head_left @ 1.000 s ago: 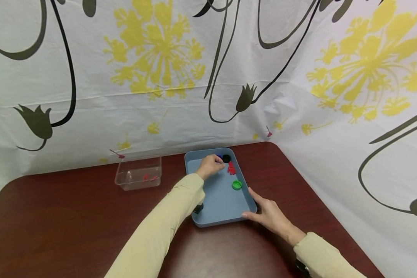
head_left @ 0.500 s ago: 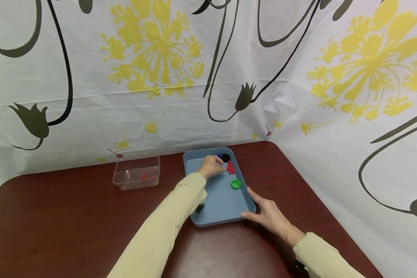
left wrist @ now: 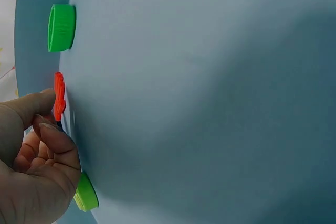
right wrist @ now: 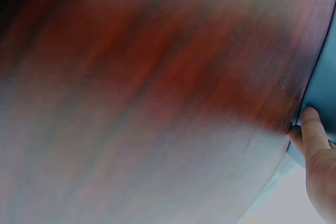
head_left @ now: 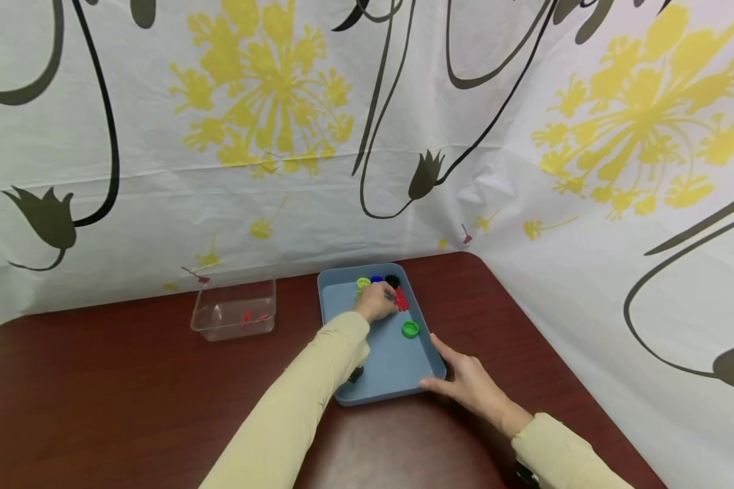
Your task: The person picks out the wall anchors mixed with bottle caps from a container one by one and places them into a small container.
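In the head view my left hand (head_left: pixel 376 302) is over the far part of a blue-grey tray (head_left: pixel 385 377). Its fingers are bent beside small red plastic pieces (head_left: pixel 402 299). The left wrist view shows one fingertip against or just in front of a red piece (left wrist: pixel 59 97); whether the fingers pinch anything is unclear. Round the hand lie a black cap (head_left: pixel 392 280), a partly covered blue cap (head_left: pixel 376 279) and a yellow-green cap (head_left: pixel 363 282). A green cap (head_left: pixel 410 329) sits nearer me. My right hand (head_left: pixel 471 384) grips the tray's near right corner, its thumb over the rim.
A clear plastic box (head_left: pixel 235 329) with a few red pieces (head_left: pixel 253 318) stands left of the tray on the dark reddish table (head_left: pixel 128 401). A white patterned sheet (head_left: pixel 318 224) hangs behind and to the right. A black object (head_left: pixel 356 374) shows below the left sleeve.
My left hand has shifted slightly right and toward me within the tray, uncovering the yellow-green cap. My right hand keeps its hold on the corner. The head view has turned slightly.
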Motion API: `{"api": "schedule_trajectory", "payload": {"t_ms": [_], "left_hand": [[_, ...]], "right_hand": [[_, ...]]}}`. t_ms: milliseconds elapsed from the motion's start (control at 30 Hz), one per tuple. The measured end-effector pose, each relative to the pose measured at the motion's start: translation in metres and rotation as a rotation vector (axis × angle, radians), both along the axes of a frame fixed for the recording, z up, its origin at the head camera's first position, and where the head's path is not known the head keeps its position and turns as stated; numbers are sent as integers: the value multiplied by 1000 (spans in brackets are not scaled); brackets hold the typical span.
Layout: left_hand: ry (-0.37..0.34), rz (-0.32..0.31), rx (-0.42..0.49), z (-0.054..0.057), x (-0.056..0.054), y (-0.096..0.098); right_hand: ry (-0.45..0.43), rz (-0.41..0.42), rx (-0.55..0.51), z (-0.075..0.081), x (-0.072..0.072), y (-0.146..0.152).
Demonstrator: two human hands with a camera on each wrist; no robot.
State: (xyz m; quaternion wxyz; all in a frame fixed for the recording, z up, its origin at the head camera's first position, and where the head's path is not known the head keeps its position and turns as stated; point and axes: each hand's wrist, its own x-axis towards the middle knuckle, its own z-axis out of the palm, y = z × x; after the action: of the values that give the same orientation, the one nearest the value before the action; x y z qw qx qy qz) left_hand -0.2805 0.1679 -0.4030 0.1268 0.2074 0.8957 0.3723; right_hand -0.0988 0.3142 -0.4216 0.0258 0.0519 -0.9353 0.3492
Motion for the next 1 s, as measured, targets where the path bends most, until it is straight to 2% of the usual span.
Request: {"api": "schedule_trajectory", "payload": {"t_ms": [567, 1000], "left_hand": [[4, 7, -43, -11, -7, 3], [49, -26, -58, -10, -8, 5]], "right_hand": [[41, 15, -28, -3, -1, 0], [33, 18, -12, -3, -2, 1]]}}
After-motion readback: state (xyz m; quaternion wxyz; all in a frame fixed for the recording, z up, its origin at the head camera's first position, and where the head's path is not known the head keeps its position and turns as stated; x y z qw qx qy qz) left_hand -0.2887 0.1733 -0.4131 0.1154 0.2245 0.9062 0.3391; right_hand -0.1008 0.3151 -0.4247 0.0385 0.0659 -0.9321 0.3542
